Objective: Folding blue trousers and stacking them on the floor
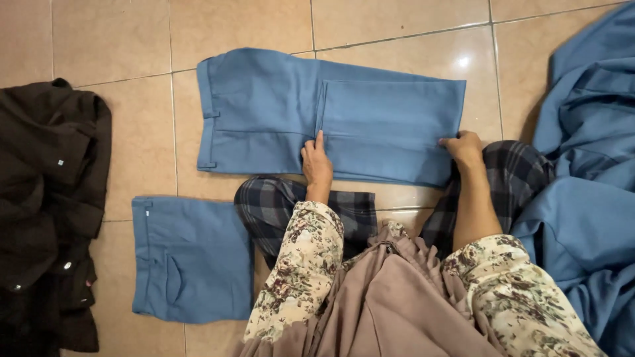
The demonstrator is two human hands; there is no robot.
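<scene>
Hands pressing folded blue trousers on a tiled floor

A dark brown garment point(49, 211) lies far left, then a folded blue pair point(188, 261). The left hand point(317, 164) rests flat, fingers extended, on the blue trousers point(331, 116) lying ahead; the right hand point(463, 149) curls over their right edge, gripping the fold. Loose blue cloth point(585, 192) heaps at right.

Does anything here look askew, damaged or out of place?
Nothing looks damaged or spilled. The blue trousers lie flat and folded on the tiled floor, left hand and right hand pressing on them. Only the loose blue fabric at the right and the dark garment at the left lie crumpled.
</scene>
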